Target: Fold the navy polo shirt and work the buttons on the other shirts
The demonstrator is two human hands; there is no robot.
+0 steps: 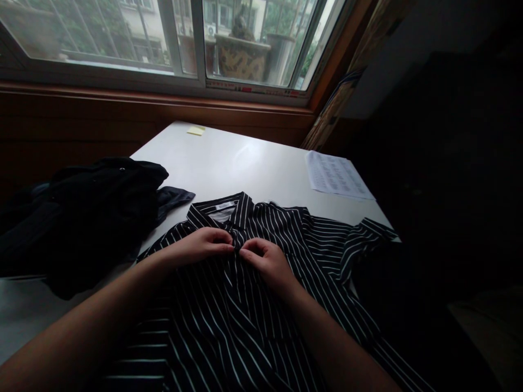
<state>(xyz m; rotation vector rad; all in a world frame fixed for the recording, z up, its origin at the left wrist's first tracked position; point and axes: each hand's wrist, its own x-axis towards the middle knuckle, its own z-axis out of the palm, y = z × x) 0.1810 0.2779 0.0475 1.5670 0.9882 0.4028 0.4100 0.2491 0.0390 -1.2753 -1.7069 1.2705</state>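
Left hand (209, 243) and right hand (268, 262) are pinching striped shirt (212, 316), collar (244, 210) at twelve o'clock. Loose folds (245, 321) could be pulling it crooked.

I pinched the shirt (281, 267) at its front, just below the collar. Black with white stripes, it lay face up on the table (249, 152), collar away from me, creased down the middle.
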